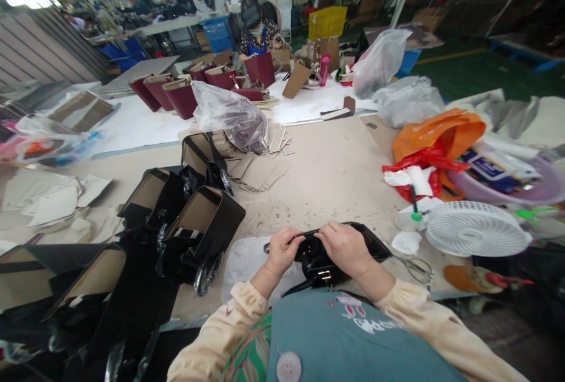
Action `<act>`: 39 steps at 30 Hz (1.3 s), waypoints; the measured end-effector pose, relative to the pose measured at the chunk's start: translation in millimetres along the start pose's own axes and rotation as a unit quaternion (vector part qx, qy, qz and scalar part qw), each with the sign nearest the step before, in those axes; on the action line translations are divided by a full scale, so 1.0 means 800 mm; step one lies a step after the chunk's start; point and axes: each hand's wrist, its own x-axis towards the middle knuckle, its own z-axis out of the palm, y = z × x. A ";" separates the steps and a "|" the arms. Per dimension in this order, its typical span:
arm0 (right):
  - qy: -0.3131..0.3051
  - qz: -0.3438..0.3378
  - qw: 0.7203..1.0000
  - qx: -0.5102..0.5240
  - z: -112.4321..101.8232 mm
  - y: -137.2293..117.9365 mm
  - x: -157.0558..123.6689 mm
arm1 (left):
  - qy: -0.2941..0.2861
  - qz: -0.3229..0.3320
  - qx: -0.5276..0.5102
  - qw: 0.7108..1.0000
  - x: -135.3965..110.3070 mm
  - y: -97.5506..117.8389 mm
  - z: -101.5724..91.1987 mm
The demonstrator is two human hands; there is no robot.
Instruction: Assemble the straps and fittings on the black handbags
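A black handbag (324,258) with gold-coloured metal fittings lies at the table's near edge, close against my apron. My left hand (283,248) pinches the bag's upper edge on its left part, thumb and fingers pressed together. Just to the right, my right hand (344,245) is closed on the same edge, its thumb near the left hand. The bag's right end sticks out past my right hand. Part of the bag's front is hidden by my hands. Beside its right end lie scissors (412,267), of which the handle loops show.
Open black bags (207,223) stand at left. Behind them are a plastic-wrapped bundle (233,114) and flat card pieces (260,170). A white fan (479,229), an orange bag (436,132) and a purple basin (538,179) sit at right. A co-worker (258,32) sits beyond maroon bags (180,98).
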 end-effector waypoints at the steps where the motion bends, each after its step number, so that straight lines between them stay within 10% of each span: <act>1: 0.002 0.003 1.000 0.000 0.000 0.000 0.000 | 0.001 -0.002 -0.001 1.000 0.000 0.001 0.001; 39: -0.032 0.041 0.998 0.036 -0.010 0.022 -0.010 | -0.056 0.014 0.070 0.996 0.012 0.015 0.007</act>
